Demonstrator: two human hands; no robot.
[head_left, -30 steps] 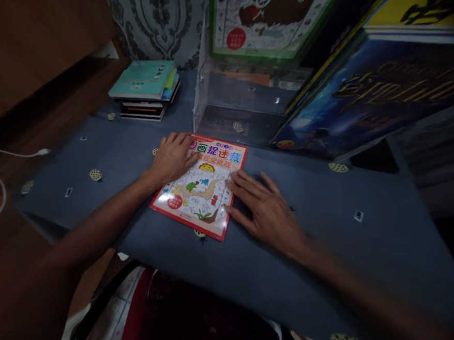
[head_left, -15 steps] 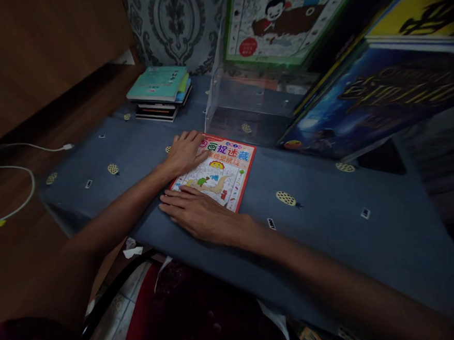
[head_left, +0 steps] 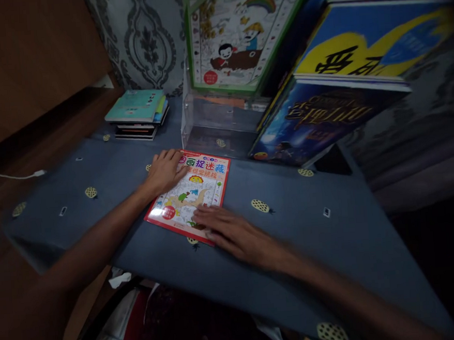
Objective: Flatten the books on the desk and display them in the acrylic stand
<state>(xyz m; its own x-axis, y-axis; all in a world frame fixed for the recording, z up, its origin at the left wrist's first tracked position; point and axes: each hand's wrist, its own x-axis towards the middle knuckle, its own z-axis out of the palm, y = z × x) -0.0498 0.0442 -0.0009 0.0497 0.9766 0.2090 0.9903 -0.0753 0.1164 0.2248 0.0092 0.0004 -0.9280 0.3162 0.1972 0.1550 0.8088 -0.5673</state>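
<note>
A red-bordered picture book point(head_left: 192, 193) with coloured Chinese lettering and cartoon drawings lies closed and flat on the dark blue table cover. My left hand point(head_left: 165, 169) rests flat on its upper left part, fingers stretched toward the top edge. Over the lower right corner lies my right hand point(head_left: 237, 232), fingers extended and pointing left, the fingertips on the cover drawing. Neither hand grasps the book. Both palms face down, so what is under them is hidden.
Behind the book stands a clear acrylic holder point(head_left: 207, 112) with a green-bordered book point(head_left: 237, 45) upright in it. Blue and yellow books point(head_left: 312, 115) lean at the right. A stack of small books point(head_left: 135, 114) sits at the back left. A white cable point(head_left: 13, 175) trails beyond the left edge.
My right hand has slid right along the book, uncovering its lower left part. The left hand stays on the upper left. The whole view has shifted, showing more of the standing books.
</note>
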